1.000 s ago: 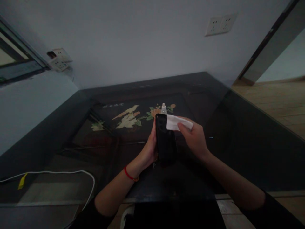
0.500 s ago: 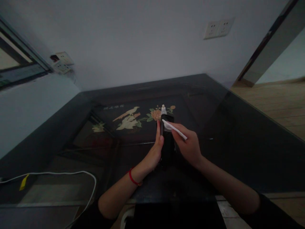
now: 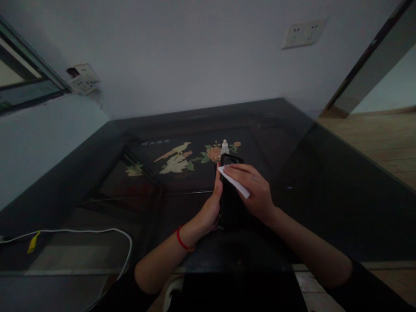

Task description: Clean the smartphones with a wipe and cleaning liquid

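My left hand (image 3: 211, 207) grips the left edge of a black phone (image 3: 230, 203), which I hold upright above the dark table (image 3: 325, 195). A red string band circles the left wrist. My right hand (image 3: 256, 190) lies over the front of the phone and presses a folded white tissue (image 3: 234, 183) against it near the top. A small clear dropper bottle (image 3: 224, 147) stands on the table just behind the phone.
The table top bears an inlaid picture of a bird and flowers (image 3: 182, 156). A white cable (image 3: 81, 236) with a yellow tag lies at the near left. Wall sockets (image 3: 303, 32) sit on the back wall. A wooden floor (image 3: 383, 138) opens to the right.
The right hand has brought the tissue from beside the phone's top onto its face and now covers it. The phone has turned slightly in the left hand.
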Demonstrator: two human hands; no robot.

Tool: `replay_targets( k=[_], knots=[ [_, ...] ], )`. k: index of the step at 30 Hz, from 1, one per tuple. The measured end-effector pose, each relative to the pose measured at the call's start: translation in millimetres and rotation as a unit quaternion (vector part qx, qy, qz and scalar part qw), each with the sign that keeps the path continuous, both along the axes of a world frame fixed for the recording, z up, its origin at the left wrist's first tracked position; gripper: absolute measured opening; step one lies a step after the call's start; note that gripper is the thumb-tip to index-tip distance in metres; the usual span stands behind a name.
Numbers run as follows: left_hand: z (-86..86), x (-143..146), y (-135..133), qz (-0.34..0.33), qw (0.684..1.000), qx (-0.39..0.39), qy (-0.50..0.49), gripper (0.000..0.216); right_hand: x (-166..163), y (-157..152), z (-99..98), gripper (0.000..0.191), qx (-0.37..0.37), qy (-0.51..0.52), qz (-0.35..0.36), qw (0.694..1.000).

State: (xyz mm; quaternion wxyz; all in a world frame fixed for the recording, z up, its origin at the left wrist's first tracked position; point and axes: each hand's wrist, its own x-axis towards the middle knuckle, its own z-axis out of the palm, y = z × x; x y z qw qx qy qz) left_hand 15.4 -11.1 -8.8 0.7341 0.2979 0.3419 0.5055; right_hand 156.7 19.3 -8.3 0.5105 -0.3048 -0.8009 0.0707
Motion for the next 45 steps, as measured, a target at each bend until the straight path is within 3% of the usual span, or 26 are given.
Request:
replay_targets(
  k=[2,5,9,13,15,18,22,29,33,39,45],
  knots=[
    [3.5,-5,4,0.013,0.999,-0.023,-0.021,0.064,-3,-5,-1.9,0.045,0.018,-0.036,0.029,0.999],
    [9.6,-13,10,-0.027,0.997,-0.044,-0.058,0.068,-8,-12,-1.9,0.043,0.058,-0.081,0.066,0.993],
    [15.0,-20,14,-0.035,0.996,-0.025,-0.075,0.073,-10,-18,1.4,0.037,0.101,-0.133,0.131,0.977],
    [16.3,-28,17,-0.044,0.995,-0.061,-0.071,0.068,0,-14,5.5,0.033,0.097,-0.130,0.184,0.970],
    [16.7,-33,19,-0.101,0.987,-0.099,-0.080,0.064,11,-6,7.1,0.033,0.075,-0.087,0.136,0.984],
    [16.5,-38,18,-0.217,0.960,-0.132,-0.120,0.061,29,9,8.2,0.036,0.053,-0.044,-0.026,0.997],
    [13.0,-39,15,-0.288,0.935,-0.137,-0.156,0.055,39,24,6.0,0.032,0.048,-0.122,-0.095,0.987],
    [12.6,-41,17,-0.254,0.952,-0.118,-0.124,0.056,40,29,1.7,0.027,0.069,-0.207,-0.113,0.969],
    [15.5,-44,17,-0.216,0.964,-0.114,-0.108,0.059,44,27,5.1,0.026,0.055,-0.174,-0.101,0.978],
    [13.9,-40,16,-0.247,0.956,-0.127,-0.099,0.052,40,29,3.7,0.039,0.046,-0.181,-0.102,0.977],
    [15.5,-45,21,-0.180,0.970,-0.111,-0.124,0.051,46,32,0.7,0.030,0.024,-0.169,-0.100,0.980]
  ],
)
